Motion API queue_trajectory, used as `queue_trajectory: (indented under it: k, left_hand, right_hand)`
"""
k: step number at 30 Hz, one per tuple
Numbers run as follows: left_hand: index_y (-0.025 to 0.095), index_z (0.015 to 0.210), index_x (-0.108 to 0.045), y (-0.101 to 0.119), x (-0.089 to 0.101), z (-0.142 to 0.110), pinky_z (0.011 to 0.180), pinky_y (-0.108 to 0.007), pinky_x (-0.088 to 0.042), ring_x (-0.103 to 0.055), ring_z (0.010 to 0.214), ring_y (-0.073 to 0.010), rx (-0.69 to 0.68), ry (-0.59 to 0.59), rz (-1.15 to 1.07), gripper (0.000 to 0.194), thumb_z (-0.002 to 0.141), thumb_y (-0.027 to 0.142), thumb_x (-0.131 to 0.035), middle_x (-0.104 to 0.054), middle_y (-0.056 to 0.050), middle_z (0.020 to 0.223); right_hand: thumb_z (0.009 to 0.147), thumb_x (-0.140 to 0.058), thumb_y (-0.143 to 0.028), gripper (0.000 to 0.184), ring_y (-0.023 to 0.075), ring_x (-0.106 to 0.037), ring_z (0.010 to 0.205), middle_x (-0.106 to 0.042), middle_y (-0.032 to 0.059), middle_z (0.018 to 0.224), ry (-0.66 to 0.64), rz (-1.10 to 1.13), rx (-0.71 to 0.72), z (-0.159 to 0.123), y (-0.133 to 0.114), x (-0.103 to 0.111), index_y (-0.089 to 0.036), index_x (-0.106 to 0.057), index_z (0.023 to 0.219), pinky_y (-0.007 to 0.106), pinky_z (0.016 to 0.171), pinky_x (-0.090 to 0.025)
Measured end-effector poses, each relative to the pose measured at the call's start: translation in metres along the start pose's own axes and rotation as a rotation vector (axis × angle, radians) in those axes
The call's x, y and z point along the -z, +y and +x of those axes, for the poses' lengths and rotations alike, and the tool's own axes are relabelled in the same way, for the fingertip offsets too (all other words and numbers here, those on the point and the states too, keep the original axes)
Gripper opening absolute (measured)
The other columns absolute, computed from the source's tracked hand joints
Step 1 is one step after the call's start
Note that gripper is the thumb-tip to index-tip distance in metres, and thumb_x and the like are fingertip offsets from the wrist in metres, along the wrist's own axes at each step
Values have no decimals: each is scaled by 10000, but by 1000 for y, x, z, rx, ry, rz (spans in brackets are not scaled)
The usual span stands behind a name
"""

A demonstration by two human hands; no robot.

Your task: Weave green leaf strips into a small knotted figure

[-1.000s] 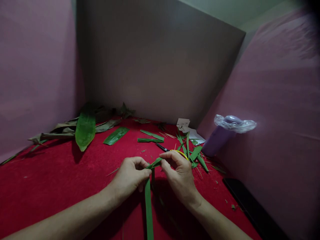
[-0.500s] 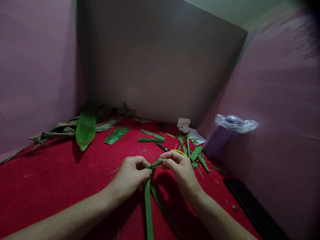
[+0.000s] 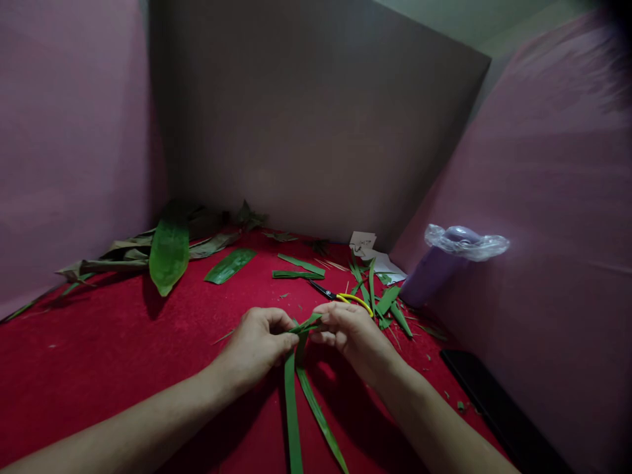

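Between thumb and fingers, my left hand (image 3: pixel 263 342) pinches green leaf strips (image 3: pixel 293 415) where they cross. My right hand (image 3: pixel 346 326) pinches the other end of the crossed part, a short way to the right. Two long tails hang from the crossing toward me, one nearly straight down and one slanting right. Just beyond my right hand lie scissors (image 3: pixel 354 300) with yellow handles and dark blades. Part of the folded strips is hidden behind my fingers.
Cut leaf pieces (image 3: pixel 388 299) lie on the red cloth (image 3: pixel 99 368) at the right, near white paper (image 3: pixel 388 266) and a purple container (image 3: pixel 432 276) topped with clear plastic. Broad green leaves (image 3: pixel 169 253) lie at the back left. A black flat object (image 3: pixel 494 401) lies at right.
My right hand has turned slightly, and its lower fingers now show under the strip. The right-hand tail has swung into clearer view. More of the scissors' yellow handles shows.
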State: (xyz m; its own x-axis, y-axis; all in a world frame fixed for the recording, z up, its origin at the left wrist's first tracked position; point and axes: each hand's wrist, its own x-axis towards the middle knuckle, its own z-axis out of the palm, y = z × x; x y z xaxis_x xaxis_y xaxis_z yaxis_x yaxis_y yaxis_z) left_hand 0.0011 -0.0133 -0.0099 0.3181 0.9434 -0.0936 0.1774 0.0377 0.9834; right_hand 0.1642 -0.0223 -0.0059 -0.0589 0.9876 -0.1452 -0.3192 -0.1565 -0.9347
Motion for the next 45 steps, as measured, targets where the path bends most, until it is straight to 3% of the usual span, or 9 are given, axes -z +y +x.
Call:
queue_trajectory:
  k: [8, 13, 18, 24, 30, 34, 38, 45]
  left_hand:
    - [136, 580, -553, 0, 2, 1, 407, -208, -279, -382, 390, -66, 22, -18, -69, 117, 558, 240, -604, -477, 58, 419]
    - [137, 581, -560, 1, 3, 1, 406, -207, -298, -402, 386, -71, 39, -12, -76, 112, 544, 230, -610, -496, 54, 414]
    - [135, 586, -569, 4, 4, 2, 395, -198, -285, -404, 378, -65, 37, -26, -104, 142, 546, 255, -633, -505, 55, 408]
    - [132, 600, -574, -2, 5, 5, 397, -188, -289, -412, 380, -57, 36, -62, -149, 126, 561, 228, -646, -511, 59, 420]
    - [138, 616, -571, -3, 6, 4, 371, -174, -239, -399, 368, -48, 24, -119, -184, 89, 599, 194, -637, -505, 67, 418]
    - [148, 621, -560, 3, 7, 2, 353, -173, -179, -354, 337, -41, 73, -82, -162, 62, 626, 177, -615, -493, 73, 397]
    - [151, 607, -557, 6, 6, 1, 365, -176, -203, -341, 334, -40, 76, -56, -169, 72, 620, 177, -624, -486, 77, 396]
    - [155, 673, -541, -6, 7, 4, 349, -167, -187, -360, 349, -40, 82, -148, -242, 172, 641, 273, -662, -509, 67, 440]
  right_hand:
    - [565, -613, -112, 168, 84, -535, 482, -593, -15, 539, -82, 31, -98, 2, -4, 5, -115, -657, 727, 266, 572, -500]
    - [564, -652, -114, 141, 108, -595, 530, -652, 25, 603, -113, -19, -107, 3, -9, 7, -101, -670, 703, 258, 595, -505]
    - [607, -695, -120, 184, 112, -604, 569, -650, 27, 610, -175, 89, -91, 5, -6, 8, -90, -679, 788, 258, 605, -512]
    - [668, -690, -115, 186, 113, -633, 625, -662, 29, 700, -254, 242, -203, 7, -2, 13, -89, -666, 850, 215, 593, -510]
    - [707, -694, -150, 182, 96, -616, 580, -650, 28, 680, -335, 215, -126, 7, -1, 13, -84, -654, 871, 203, 545, -509]
    - [688, -708, -159, 191, 90, -602, 560, -637, 20, 645, -263, 185, -68, 6, -3, 7, -91, -655, 859, 199, 525, -509]
    - [668, -709, -155, 185, 104, -601, 553, -625, 16, 611, -195, 168, -7, 3, -3, 3, -96, -655, 835, 208, 512, -505]
    - [726, -667, -164, 171, 67, -569, 544, -622, 4, 659, -297, 256, -47, 3, -1, 3, -112, -645, 888, 184, 520, -474]
